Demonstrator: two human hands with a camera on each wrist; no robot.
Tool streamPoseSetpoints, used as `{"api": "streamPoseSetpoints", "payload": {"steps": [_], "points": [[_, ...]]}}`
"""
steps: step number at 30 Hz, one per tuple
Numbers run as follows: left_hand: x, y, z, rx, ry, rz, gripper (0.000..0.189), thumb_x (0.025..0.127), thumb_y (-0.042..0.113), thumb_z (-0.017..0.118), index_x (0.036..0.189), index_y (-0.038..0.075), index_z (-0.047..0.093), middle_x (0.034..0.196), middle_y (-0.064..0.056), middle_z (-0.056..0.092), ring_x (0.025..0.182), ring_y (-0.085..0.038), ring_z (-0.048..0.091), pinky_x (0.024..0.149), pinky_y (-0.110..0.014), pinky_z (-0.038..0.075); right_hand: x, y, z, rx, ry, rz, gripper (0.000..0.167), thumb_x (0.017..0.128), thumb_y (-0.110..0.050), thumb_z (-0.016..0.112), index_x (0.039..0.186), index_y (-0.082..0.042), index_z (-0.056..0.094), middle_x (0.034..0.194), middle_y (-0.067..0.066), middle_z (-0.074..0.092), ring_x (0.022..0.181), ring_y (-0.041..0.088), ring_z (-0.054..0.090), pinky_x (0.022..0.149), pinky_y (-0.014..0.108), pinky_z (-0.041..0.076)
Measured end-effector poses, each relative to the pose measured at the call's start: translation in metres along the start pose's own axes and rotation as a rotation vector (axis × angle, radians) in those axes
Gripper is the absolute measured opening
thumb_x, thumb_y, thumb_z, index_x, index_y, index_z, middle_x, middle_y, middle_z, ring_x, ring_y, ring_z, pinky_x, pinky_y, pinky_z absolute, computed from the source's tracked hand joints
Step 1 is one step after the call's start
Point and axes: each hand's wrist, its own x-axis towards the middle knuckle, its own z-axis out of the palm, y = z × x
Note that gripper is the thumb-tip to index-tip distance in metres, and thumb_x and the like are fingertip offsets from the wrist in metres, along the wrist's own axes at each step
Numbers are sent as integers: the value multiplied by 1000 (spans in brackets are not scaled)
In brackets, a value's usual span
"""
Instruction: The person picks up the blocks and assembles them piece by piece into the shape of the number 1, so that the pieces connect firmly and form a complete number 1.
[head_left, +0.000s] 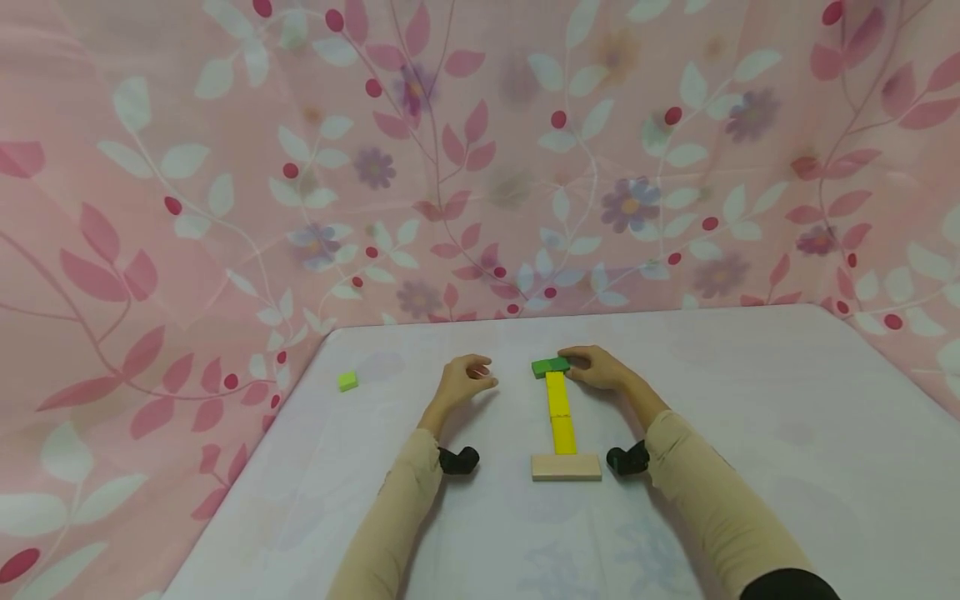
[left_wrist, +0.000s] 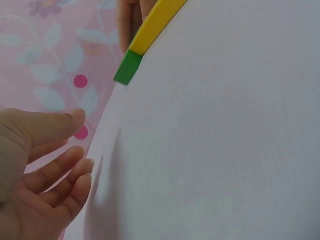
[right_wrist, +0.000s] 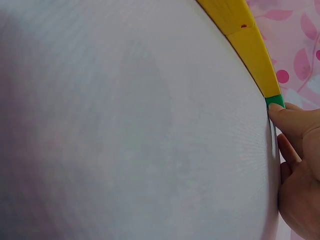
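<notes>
Two green blocks [head_left: 542, 367] lie end to end across the far end of a column of two yellow blocks [head_left: 558, 404]. At the column's near end lies a plain wooden block [head_left: 566, 467], crosswise. My right hand [head_left: 597, 367] pinches the right-hand green block [right_wrist: 274, 100] between thumb and fingers; the fingers behind it are partly hidden. My left hand [head_left: 463, 383] hovers to the left of the column, fingers loosely bent with nothing between them. In the left wrist view, a gap separates that hand [left_wrist: 45, 170] from the left end of the green blocks [left_wrist: 128, 68].
A single light green block [head_left: 347, 381] sits on the white-covered table [head_left: 480, 533], far to the left. Behind the table's back edge hangs a pink floral cloth [head_left: 480, 167]. Black wrist devices [head_left: 459, 460] stick out inward from both sleeves.
</notes>
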Motion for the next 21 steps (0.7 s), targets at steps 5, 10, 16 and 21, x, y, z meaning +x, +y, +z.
{"api": "streamPoseSetpoints", "payload": {"steps": [5, 10, 16, 21], "points": [[-11, -9, -14, 4, 29, -18, 38, 77, 8, 75, 110, -7, 64, 90, -18, 68, 83, -30, 64, 76, -39, 52, -3, 1, -1, 30, 11, -64, 45, 90, -22, 59, 130, -2, 54, 133, 20, 51, 128, 39, 38, 108, 55, 23], [-20, -19, -28, 22, 61, -34, 37, 77, 7, 75, 109, -6, 65, 89, -17, 68, 82, -29, 64, 75, -38, 52, -3, 0, 0, 26, 3, -14, 44, 90, -15, 59, 131, 1, 52, 135, 22, 48, 130, 42, 35, 108, 56, 20], [-27, -25, -45, 22, 92, -45, 37, 77, 6, 75, 110, -8, 64, 90, -19, 67, 82, -31, 64, 76, -40, 52, -1, -2, 1, -26, 5, 8, 43, 91, -8, 57, 131, 5, 50, 136, 24, 47, 130, 42, 35, 108, 56, 21], [-33, -30, -63, 26, 132, -72, 37, 78, 6, 75, 110, -9, 63, 90, -20, 67, 83, -32, 64, 75, -35, 52, -1, -2, 2, -30, 10, -9, 43, 91, -8, 57, 131, 5, 50, 135, 24, 48, 130, 42, 36, 108, 56, 22]]}}
